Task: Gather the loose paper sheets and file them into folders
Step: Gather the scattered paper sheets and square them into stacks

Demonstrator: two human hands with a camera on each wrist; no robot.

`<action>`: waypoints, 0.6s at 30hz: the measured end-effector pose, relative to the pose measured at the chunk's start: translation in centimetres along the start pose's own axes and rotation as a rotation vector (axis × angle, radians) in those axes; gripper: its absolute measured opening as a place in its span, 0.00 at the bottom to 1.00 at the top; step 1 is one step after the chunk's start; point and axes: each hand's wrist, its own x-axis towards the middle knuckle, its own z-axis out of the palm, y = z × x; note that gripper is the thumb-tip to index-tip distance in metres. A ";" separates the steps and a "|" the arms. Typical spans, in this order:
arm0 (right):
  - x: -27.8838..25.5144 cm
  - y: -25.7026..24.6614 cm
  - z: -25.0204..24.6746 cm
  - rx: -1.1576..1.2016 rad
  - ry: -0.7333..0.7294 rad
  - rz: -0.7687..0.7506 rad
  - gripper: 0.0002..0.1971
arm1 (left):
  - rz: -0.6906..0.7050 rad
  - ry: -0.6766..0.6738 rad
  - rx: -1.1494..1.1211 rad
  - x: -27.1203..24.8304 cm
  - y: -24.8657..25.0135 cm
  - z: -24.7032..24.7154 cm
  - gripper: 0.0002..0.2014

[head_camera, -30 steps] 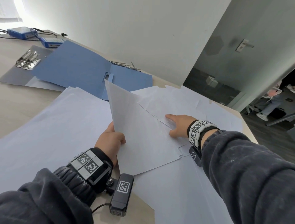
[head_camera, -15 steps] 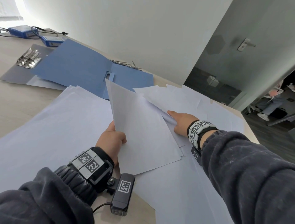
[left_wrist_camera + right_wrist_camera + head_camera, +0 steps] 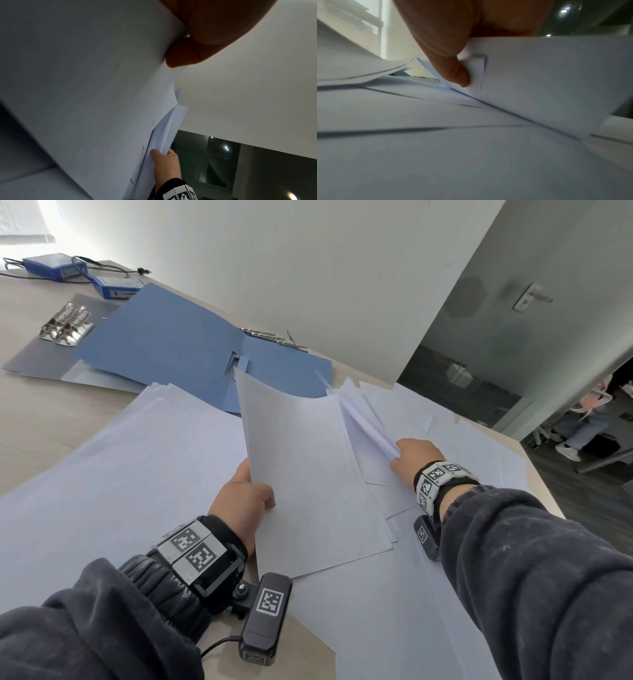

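Left hand (image 3: 243, 496) grasps a stack of white sheets (image 3: 308, 474) by its left edge, thumb on top, fingers curled under; the stack stands tilted, its far corner raised over the blue folder (image 3: 164, 347), its near edge resting on the paper below. The left wrist view shows the thumb (image 3: 185, 52) pressed on the sheet edge, the paper bowing away beneath it.

Right hand (image 3: 414, 457) pinches the near end of a few sheets (image 3: 359, 412) lifted off the pile at the table's right edge. These rise at a slant toward the far side, just beside the left hand's stack. The right wrist view shows a finger (image 3: 453, 67) curled against the lifted paper's face, that paper meeting the flat sheets along a low crease.

Loose sheets (image 3: 120, 474) cover most of the near half of the table (image 3: 37, 412), overlapping one another, some fanned out toward the right corner.

The blue folder lies open and flat near the far edge, partly over a grey binder (image 3: 41, 350) with its metal clip (image 3: 65, 325) showing. A second metal clip (image 3: 270, 338) sits at the far edge behind the folder. Two small blue boxes (image 3: 116, 285) with cables lie at the far left corner.

Beyond the right edge, a grey door (image 3: 534, 299) with a handle; a seated person (image 3: 582, 419) partly visible past it.
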 end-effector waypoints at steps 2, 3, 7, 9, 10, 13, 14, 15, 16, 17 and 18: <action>-0.4 0.6 -0.4 0.120 0.053 0.067 0.01 | 0.003 -0.003 0.000 0.0 0.0 0.0 0.31; -0.7 1.0 -0.6 0.181 0.086 0.097 0.03 | 0.004 -0.005 -0.003 0.0 0.1 0.1 0.31; -2.5 1.5 -1.4 0.346 0.144 0.127 0.08 | 0.007 -0.017 -0.029 -0.3 0.2 0.3 0.29; -3.9 0.9 -1.9 0.355 0.106 0.081 0.10 | 0.012 -0.025 -0.037 -0.4 0.3 0.4 0.28; -4.6 0.3 -2.1 0.349 0.069 0.045 0.11 | 0.014 -0.023 -0.029 -0.3 0.3 0.4 0.28; -7.6 -2.2 -2.8 0.331 -0.064 -0.079 0.13 | 0.020 -0.032 -0.030 -0.6 0.4 0.6 0.24; -8.7 -3.1 -3.0 0.328 -0.098 -0.119 0.13 | 0.026 -0.034 -0.043 -0.7 0.4 0.6 0.22; -9.7 -4.1 -3.0 0.329 -0.126 -0.154 0.12 | 0.035 -0.032 -0.048 -0.8 0.5 0.6 0.19; -10.8 -5.1 -3.0 0.333 -0.151 -0.186 0.11 | 0.045 -0.030 -0.043 -0.9 0.5 0.7 0.16; -11.7 -6.1 -2.9 0.335 -0.173 -0.219 0.11 | 0.054 -0.036 -0.041 -1.1 0.7 0.8 0.14; -12.6 -7.0 -2.6 0.339 -0.194 -0.253 0.12 | 0.057 -0.048 -0.044 -1.2 0.8 0.9 0.14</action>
